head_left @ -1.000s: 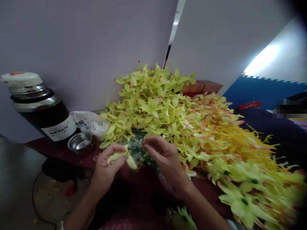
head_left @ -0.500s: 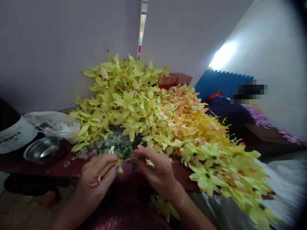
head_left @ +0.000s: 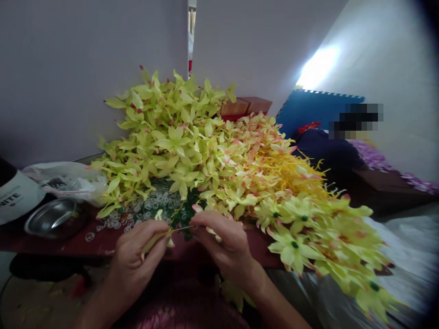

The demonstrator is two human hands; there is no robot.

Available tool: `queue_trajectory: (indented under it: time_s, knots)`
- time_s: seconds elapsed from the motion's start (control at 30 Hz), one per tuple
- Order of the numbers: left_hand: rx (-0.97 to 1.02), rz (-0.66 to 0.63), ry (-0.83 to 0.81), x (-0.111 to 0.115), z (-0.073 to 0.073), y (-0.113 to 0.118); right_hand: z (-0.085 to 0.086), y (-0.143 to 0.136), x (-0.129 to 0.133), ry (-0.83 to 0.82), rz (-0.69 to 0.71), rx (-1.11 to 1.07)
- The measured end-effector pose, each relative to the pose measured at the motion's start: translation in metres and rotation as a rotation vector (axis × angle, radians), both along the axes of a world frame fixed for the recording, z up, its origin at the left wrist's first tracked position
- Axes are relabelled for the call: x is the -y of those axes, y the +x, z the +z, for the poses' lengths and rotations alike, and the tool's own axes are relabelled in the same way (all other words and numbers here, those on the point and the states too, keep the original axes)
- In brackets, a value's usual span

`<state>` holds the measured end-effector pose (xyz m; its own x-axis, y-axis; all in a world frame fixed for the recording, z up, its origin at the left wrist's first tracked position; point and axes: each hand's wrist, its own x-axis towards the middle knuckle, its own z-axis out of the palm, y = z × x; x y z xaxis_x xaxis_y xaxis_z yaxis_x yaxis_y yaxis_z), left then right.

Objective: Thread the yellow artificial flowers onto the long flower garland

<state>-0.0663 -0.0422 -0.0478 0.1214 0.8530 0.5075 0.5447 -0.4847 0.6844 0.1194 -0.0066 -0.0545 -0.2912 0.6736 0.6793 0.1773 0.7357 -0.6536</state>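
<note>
My left hand [head_left: 139, 256] pinches a pale yellow flower [head_left: 151, 241], whose petals stick out around its fingers. From there a thin strand [head_left: 181, 228] runs across to my right hand [head_left: 228, 246], which has its fingertips closed on the strand's other end. Pink-tipped petals show beside the right fingers. Behind the hands lie small clear plastic rings [head_left: 157, 203] and dark green pieces. A tall heap of yellow-green artificial flowers [head_left: 174, 141] rises beyond them.
A steel bowl [head_left: 51, 218], a plastic bag [head_left: 72, 180] and a white-and-black object [head_left: 18, 196] are at left. Yellow stems [head_left: 281, 167] and green-centred flowers [head_left: 295, 246] spread right. Brown boxes [head_left: 259, 105] stand behind. A person in dark clothing [head_left: 324, 148] is at back right.
The view has shifted, so the table and flowers appear slightly further left. Both hands keep their pinch, and the right fingertips are slightly nearer the left hand.
</note>
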Motion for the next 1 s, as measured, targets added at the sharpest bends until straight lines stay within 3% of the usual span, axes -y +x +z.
queue_trajectory:
  time_s: [0.43,0.67,1.0]
  knots:
    - [0.116,-0.006,-0.119,0.000,0.007,0.004,0.004,0.001,0.005,-0.092,0.008,-0.010]
    - [0.346,0.087,-0.304,0.006,0.008,0.012,0.001,-0.006,0.007,-0.174,0.022,-0.049]
    - [0.463,0.152,-0.411,0.004,0.002,0.008,0.001,-0.010,0.008,-0.094,-0.073,0.008]
